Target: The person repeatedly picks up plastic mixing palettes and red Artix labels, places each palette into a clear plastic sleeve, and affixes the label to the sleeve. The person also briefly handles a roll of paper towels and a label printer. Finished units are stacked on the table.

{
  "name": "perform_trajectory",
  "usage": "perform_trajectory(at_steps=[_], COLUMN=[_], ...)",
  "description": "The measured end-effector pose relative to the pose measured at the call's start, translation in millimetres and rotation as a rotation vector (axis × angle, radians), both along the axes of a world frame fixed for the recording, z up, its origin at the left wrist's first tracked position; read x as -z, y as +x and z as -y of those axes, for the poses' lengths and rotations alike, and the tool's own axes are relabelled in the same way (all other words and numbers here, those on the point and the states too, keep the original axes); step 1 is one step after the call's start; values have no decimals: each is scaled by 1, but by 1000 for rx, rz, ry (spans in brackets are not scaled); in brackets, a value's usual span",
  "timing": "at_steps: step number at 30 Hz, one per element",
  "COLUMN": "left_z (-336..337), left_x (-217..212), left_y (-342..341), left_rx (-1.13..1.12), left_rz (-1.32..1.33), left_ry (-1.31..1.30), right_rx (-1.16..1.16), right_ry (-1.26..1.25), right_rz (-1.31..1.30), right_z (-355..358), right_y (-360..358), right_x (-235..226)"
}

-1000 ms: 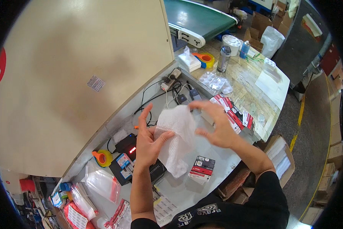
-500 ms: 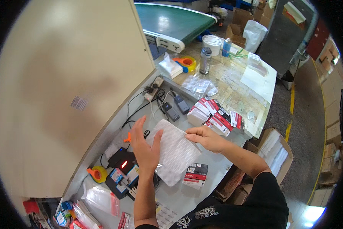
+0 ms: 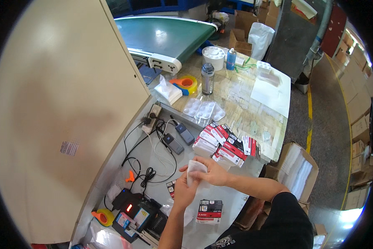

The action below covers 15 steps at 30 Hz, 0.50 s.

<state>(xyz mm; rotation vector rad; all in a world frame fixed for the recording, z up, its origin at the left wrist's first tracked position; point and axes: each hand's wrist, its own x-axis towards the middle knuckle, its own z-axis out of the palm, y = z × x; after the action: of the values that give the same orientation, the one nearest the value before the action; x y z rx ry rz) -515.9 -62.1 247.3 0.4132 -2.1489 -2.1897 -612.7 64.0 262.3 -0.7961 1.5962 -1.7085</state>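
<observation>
Between my two hands is a white bubble wrap sheet (image 3: pixel 196 169), folded into a small bundle. My left hand (image 3: pixel 185 191) grips it from below on the left, fingers curled. From the right, my right hand (image 3: pixel 214 172) pinches the bundle, its fingers bent over the top edge. Whether anything lies inside the wrap is hidden. A small red, black and white box (image 3: pixel 209 212) lies on the grey work surface below my right hand. Another small box (image 3: pixel 170 189) is partly covered by my left hand. Clear plastic (image 3: pixel 188 214) lies beside my left forearm.
A black device (image 3: pixel 138 216) with a red display and a tape dispenser (image 3: pixel 103 217) stand at lower left. Ahead are two grey handheld radios (image 3: pixel 173 143) with cables, and a pile of small boxes (image 3: pixel 226 143). A carton (image 3: pixel 309 166) of white wrap stands at right.
The bubble wrap has gone from a spread sheet to a small folded bundle. My left hand, open before, has closed on it. The head view has shifted, showing more of the near worktop.
</observation>
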Motion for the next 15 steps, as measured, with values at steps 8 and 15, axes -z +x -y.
perform_trajectory(at_steps=[8,15], left_z=[-12,-27], left_x=[198,295], left_y=[-24,-10], left_rx=[64,213], left_rz=[62,54], left_ry=[-829,-1118], right_rx=[601,1024], right_ry=[808,1009], right_rz=[-374,-764], right_z=[-11,28], right_y=[-235,-398], right_x=[83,57])
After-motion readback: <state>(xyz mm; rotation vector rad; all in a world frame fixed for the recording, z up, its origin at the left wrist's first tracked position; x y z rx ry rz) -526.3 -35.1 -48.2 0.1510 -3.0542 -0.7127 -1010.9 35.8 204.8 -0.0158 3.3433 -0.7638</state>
